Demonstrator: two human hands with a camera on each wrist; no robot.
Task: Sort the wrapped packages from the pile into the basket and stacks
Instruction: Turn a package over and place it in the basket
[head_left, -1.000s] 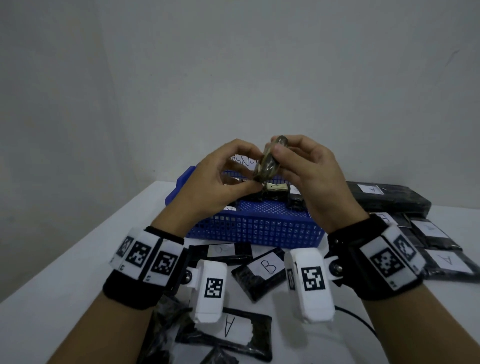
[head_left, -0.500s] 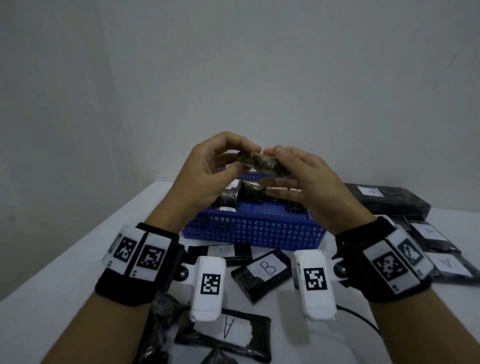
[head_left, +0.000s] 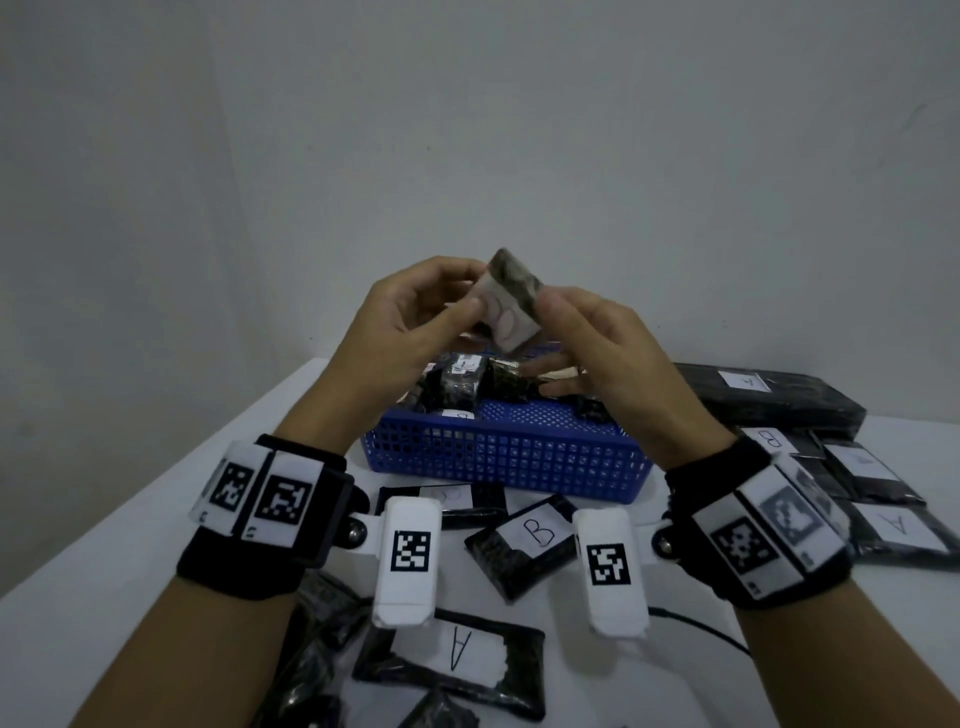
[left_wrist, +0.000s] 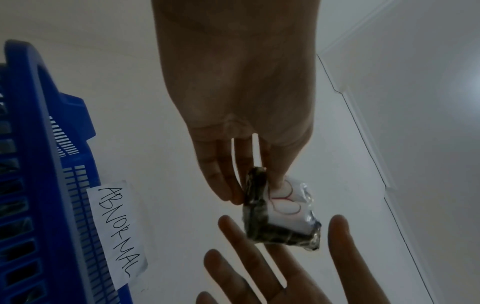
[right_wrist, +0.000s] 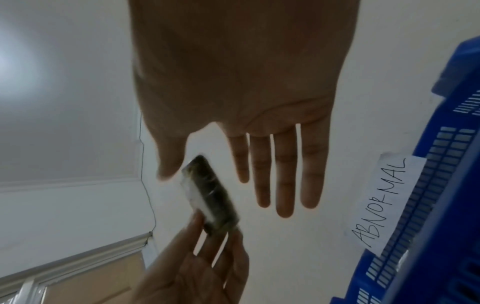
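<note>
While several packages already lie in the blue basket (head_left: 511, 460) and labelled ones sit stacked at the right (head_left: 774, 397), the left hand (head_left: 400, 332) pinches a small package (head_left: 511, 301) above the basket; the right hand (head_left: 602, 353) hovers beside it, fingers straight. Loose packages (head_left: 524, 545) on the bench (head_left: 130, 519) remain (roughly midway, I judge).

Plain grey wall (head_left: 467, 130) behind white table (head_left: 130, 519).

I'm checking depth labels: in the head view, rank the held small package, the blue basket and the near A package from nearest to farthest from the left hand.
1. Small package, pinched in the left hand.
2. Blue basket, just below.
3. A package, on the table's near edge.
</note>
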